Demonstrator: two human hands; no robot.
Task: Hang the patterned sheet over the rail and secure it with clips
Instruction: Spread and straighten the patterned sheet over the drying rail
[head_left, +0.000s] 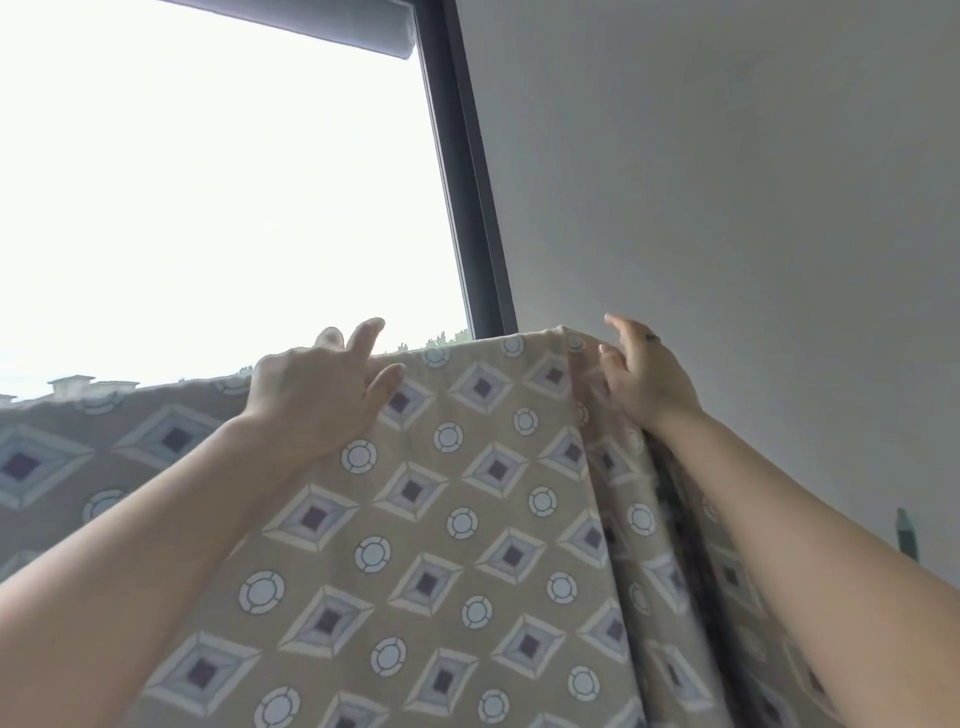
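Observation:
A tan patterned sheet (467, 519) with diamonds and circles hangs draped over a rail, which the cloth hides. Its top fold runs from the left edge up to the right corner. My left hand (311, 395) rests on the fold with its fingers spread and nearly straight. My right hand (644, 374) touches the sheet's bunched right end near the top corner, fingers loosely extended. No clip shows in either hand.
A bright window (208, 182) with a dark frame (467, 182) and a rolled blind (363, 31) fills the upper left. A plain grey wall (727, 208) is to the right. A small green object (906, 540) pokes out at the right beside my forearm.

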